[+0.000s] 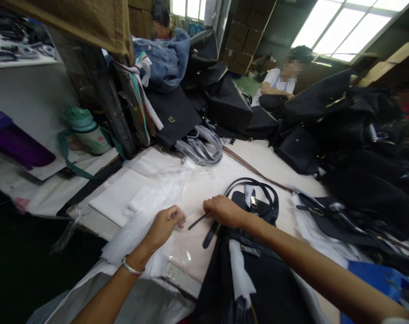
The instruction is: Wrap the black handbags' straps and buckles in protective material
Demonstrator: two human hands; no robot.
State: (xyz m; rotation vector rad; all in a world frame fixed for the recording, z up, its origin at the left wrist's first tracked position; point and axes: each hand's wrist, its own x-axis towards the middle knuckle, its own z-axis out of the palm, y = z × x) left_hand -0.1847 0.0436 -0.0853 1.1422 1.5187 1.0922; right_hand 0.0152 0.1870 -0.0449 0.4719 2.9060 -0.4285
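Observation:
A black bag (261,274) with looped black handles lies at the table's front edge, white tissue wrapped around part of it. Over its upper left side my right hand (223,210) is closed on a thin black strap (197,222), whose end points left. My left hand (166,225), with a silver bangle on the wrist, is held left of the strap's end, apart from it. Its fingers are pinched together, and whatever may be between them is too small to name. White tissue sheets (137,216) lie beneath and behind that hand.
Black bags (224,99) are heaped along the back and right. Clear-wrapped handles (204,146) lie behind the tissue. A green bottle (91,132) and a purple bottle (18,141) are at left, a blue container (376,283) at lower right. Two people (279,83) (160,22) sit beyond the heap.

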